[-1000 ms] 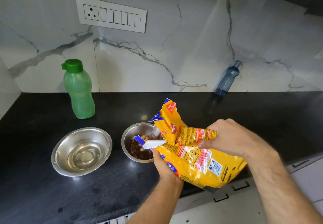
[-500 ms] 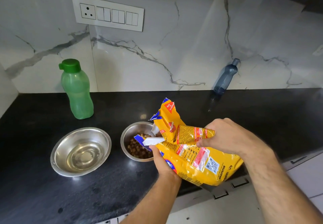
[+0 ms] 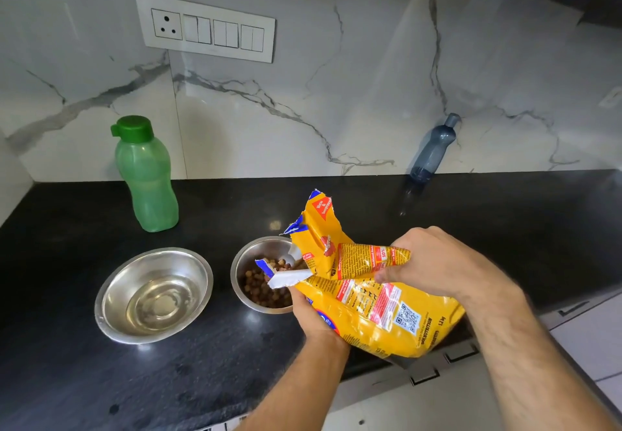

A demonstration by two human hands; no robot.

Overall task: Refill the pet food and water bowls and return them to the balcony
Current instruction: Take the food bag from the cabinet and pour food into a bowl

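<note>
A yellow pet food bag (image 3: 377, 309) is tilted with its torn mouth over a small steel food bowl (image 3: 249, 255) that holds brown kibble (image 3: 261, 287). My left hand (image 3: 311, 316) grips the bag from below near the mouth. My right hand (image 3: 437, 265) clasps the bag's folded upper part. To the left, apart from the food bowl, stands a wider steel water bowl (image 3: 111, 306) with clear water in it. A green water bottle (image 3: 144, 175) with its cap on stands upright behind the water bowl.
Everything rests on a black stone counter (image 3: 101, 380) against a white marble wall. A grey bottle (image 3: 434, 148) leans at the wall on the right. A switch panel (image 3: 205, 28) hangs above. Drawer fronts (image 3: 437, 373) run below the counter's front edge.
The bag and both hands stay over the food bowl with little shift. The kibble heap in the bowl looks slightly larger. The view has drifted a little.
</note>
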